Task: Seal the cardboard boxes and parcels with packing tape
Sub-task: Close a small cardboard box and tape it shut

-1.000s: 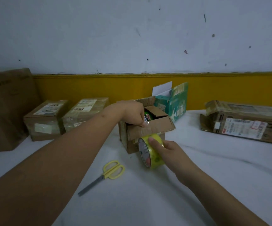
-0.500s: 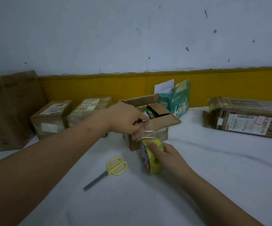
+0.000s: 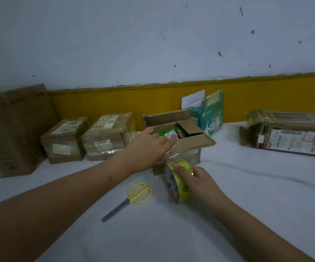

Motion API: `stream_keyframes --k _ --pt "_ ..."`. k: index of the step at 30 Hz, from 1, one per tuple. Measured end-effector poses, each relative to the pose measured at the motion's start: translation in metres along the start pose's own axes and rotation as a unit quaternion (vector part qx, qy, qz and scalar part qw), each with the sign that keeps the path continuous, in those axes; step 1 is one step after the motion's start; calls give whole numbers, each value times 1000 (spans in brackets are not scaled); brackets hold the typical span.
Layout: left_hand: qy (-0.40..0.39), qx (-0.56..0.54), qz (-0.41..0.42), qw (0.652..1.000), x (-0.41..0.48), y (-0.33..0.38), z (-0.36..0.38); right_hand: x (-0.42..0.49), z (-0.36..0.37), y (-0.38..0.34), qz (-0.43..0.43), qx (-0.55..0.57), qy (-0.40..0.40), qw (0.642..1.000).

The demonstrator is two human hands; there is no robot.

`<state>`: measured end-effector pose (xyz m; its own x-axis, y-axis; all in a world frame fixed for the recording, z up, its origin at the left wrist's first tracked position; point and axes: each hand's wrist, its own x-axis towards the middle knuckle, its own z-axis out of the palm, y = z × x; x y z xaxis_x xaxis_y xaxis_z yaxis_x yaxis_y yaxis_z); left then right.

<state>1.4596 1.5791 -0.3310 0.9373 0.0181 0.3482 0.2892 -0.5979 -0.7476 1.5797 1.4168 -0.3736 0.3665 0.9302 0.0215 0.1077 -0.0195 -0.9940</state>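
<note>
One open box (image 3: pixel 188 147) stands central among five other cartons (image 3: pixel 64 140); our left hand (image 3: pixel 151 146) presses straight fingers on the tape end (image 3: pixel 169 136) at its flap. Our right hand (image 3: pixel 198 184) curls round the one tape roll (image 3: pixel 183 192), beside one pair of scissors (image 3: pixel 134 197).

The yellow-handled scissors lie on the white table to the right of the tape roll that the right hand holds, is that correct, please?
Not quite: the head view shows the yellow-handled scissors on the white table to the left of the tape roll, not the right. The right hand does hold that roll.
</note>
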Motion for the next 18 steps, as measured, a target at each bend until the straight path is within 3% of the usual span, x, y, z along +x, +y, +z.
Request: stream_keyframes --k 2,7,10,11,13,15,18 --pt "28 -47 -15 998 2 0 5 0 -1 1 -16 -8 3 1000" --pt "-14 -171 -73 982 8 -7 -2 4 3 3 -95 -56 8 994" --pt "-119 -194 -84 970 17 -18 -24 10 5 4 -136 -62 11 989" --pt "-197 -229 -83 950 21 -24 -31 13 6 4 -137 -52 5 989" --pt "-347 -366 -111 857 26 -34 -49 19 7 6 -118 -22 -14 993" --pt "-377 -481 -136 780 31 -41 -59 23 6 2 -97 -1 -48 994" --pt "-336 -509 -129 782 33 -38 -61 32 3 -11 -104 4 -40 994"
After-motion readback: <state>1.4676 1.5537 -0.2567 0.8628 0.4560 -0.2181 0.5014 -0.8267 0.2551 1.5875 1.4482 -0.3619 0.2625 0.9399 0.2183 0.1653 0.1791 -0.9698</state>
